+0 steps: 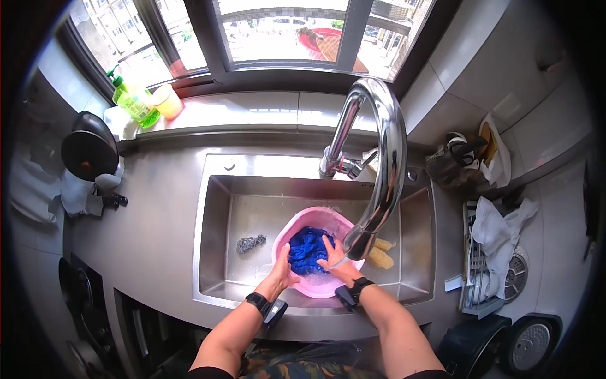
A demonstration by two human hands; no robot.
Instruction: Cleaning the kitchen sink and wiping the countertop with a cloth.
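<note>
A pink plastic basin (pixel 280 237) sits in the stainless steel sink (pixel 251 208), holding a wet, bunched blue cloth (pixel 307 246) and some sudsy water. My left hand (pixel 283 271) is at the basin's left side, beside the cloth, with thumb and fingers apart. Over the cloth's right part, my right hand (pixel 337 258) has its fingers spread and touches the fabric. The chrome gooseneck faucet (pixel 393 156) arches over the basin, its spout just above my right hand. Water appears to run from it onto that hand.
A steel wool scourer (pixel 251 244) lies left of the basin, yellow sponges (pixel 380 253) to its right. A green soap bottle (pixel 137 104) and a cup (pixel 167 102) stand on the windowsill. Dark pans (pixel 90 151) lean at left; a dish rack (pixel 483 303) with a white cloth is at right.
</note>
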